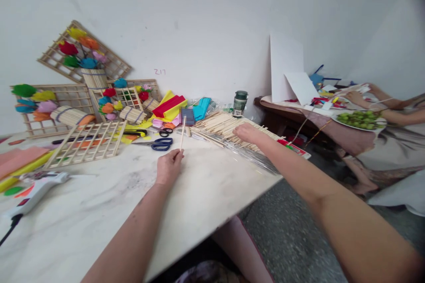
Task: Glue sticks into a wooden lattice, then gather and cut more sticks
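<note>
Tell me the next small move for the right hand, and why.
The right hand should probably pinch one from the pile of pale sticks and lift it: that hand is down at the pile, while the left hand holds a similar stick.

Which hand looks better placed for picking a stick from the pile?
Probably the right hand: it is at the pile of sticks, while the left hand holds a stick nearer the scissors.

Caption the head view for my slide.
Left hand holding a thin, pale wooden stick; right hand at a loose pile of similar sticks.
</note>
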{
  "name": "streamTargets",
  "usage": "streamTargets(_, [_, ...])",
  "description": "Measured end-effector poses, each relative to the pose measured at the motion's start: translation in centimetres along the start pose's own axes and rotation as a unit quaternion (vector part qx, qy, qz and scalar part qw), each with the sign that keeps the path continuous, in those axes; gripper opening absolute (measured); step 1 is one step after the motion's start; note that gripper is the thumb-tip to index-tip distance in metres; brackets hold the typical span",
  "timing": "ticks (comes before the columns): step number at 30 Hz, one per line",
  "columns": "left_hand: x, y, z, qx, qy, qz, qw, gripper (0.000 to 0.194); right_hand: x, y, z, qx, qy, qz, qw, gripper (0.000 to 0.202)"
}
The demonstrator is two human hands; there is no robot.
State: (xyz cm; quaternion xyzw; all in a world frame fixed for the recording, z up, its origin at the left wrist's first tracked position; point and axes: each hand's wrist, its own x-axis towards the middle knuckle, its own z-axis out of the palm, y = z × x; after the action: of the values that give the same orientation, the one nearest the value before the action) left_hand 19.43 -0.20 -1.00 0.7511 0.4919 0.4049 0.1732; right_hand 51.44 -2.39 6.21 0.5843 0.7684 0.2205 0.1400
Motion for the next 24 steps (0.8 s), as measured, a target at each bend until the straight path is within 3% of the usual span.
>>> streamTargets(2, [0.0,0.1,0.0,0.000,0.000,-0.005,1.000,0.036,0.1,-0.2,-1.5,0.033,0.075,0.049,0.995,0.027])
streamTargets(4, [0.0,0.2,-0.1,-0.003,0.000,-0.011,1.000,0.036,0.7,-0.7,-3.5,0.110,0.181,0.108,0.971,0.025])
streamTargets(5, [0.0,0.2,-0.1,-0.006,0.002,-0.013,1.000,0.036,1.2,-1.1,-4.6,0.174,0.240,0.129,0.946,0.024])
streamTargets(7, [0.0,0.3,-0.1,-0.008,0.003,-0.018,1.000,0.036,2.4,-2.3,-6.5,0.349,0.336,0.141,0.864,0.023])
streamTargets(9, [0.0,0.2,-0.2,-0.008,0.004,-0.022,1.000,0.037,3.9,-4.1,-8.0,0.517,0.361,0.125,0.766,0.019])
streamTargets(11, [0.0,0.1,-0.2,-0.009,0.007,-0.020,1.000,0.037,5.2,-6.4,-8.7,0.635,0.344,0.091,0.686,0.017])
streamTargets(14, [0.0,-0.2,-0.3,-0.009,0.008,-0.013,1.000,0.039,6.8,-10.1,-8.4,0.730,0.307,0.058,0.608,0.017])
streamTargets(18, [0.1,-0.4,-0.3,-0.018,-0.003,-0.005,1.000,0.043,8.3,-13.6,-7.2,0.771,0.273,0.041,0.574,0.018])
streamTargets(24, [0.2,-0.7,-0.1,-0.038,-0.016,-0.007,0.999,0.040,9.4,-15.3,-7.4,0.784,0.268,0.004,0.560,0.014])
